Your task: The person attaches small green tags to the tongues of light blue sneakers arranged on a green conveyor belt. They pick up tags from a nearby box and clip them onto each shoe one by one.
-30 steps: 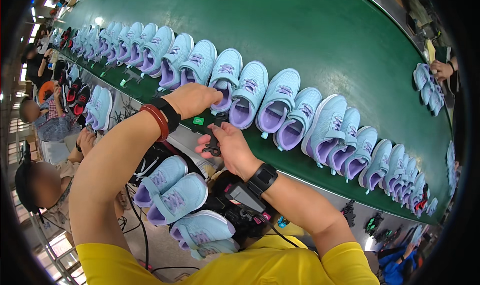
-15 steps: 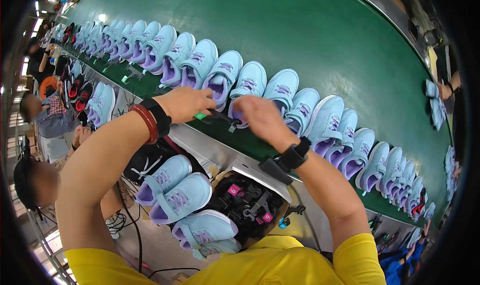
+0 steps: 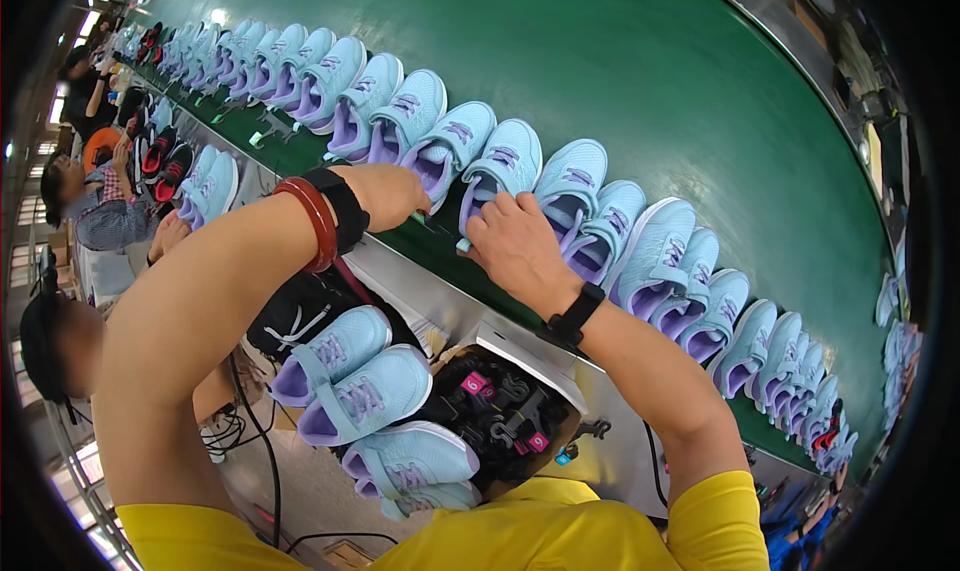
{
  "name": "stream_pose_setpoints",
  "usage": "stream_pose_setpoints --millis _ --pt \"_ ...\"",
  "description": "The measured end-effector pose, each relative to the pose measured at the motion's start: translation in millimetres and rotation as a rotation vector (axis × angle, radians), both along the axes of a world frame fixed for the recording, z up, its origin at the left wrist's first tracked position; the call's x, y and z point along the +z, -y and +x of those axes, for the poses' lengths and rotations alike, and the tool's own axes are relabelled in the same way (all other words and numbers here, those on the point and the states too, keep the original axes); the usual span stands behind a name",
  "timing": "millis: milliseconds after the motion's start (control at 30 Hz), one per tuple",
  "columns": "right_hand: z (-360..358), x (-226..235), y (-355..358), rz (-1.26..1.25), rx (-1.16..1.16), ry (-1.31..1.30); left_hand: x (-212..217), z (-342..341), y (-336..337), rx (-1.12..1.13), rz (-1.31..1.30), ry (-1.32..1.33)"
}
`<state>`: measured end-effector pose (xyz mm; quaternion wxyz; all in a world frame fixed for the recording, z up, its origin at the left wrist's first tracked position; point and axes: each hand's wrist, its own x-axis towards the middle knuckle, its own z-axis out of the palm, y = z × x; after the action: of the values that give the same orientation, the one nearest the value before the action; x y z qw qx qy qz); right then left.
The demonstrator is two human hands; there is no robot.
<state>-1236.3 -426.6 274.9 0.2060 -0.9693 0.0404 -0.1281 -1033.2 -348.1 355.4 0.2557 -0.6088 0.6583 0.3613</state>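
Note:
Both my hands work at the near edge of the row of light blue shoes. My left hand (image 3: 388, 193) is closed, fingers curled down beside the heel of a light blue shoe (image 3: 452, 143) with purple lining. A black plastic shoe hanger (image 3: 440, 225) with a green tag shows partly at its fingertips; most of it is hidden. My right hand (image 3: 520, 249) is closed at the heel of the neighbouring light blue sneaker (image 3: 508, 156), its fingers bent over the opening. Purple laces and a strap cross that sneaker's top.
The shoes stand on a green conveyor belt (image 3: 640, 81). Below it, a box (image 3: 490, 411) holds black hangers with pink tags. Several more blue shoes (image 3: 372, 396) are stacked left of the box. Other people sit along the line at left; a co-worker in blue is at lower right.
The shoes have shifted slightly right and upward in view. My right hand has moved down onto the sneaker's heel. The black hanger between my hands is now mostly hidden.

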Motion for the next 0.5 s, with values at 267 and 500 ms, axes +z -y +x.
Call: stream_pose_setpoints --millis 267,500 --pt "14.0 4.0 3.8 -0.074 0.019 -0.071 3.8 7.8 0.7 0.111 0.035 -0.007" --pt "21.1 5.5 7.3 -0.021 0.040 -0.059 3.7 8.8 -0.4 0.168 0.050 0.008"
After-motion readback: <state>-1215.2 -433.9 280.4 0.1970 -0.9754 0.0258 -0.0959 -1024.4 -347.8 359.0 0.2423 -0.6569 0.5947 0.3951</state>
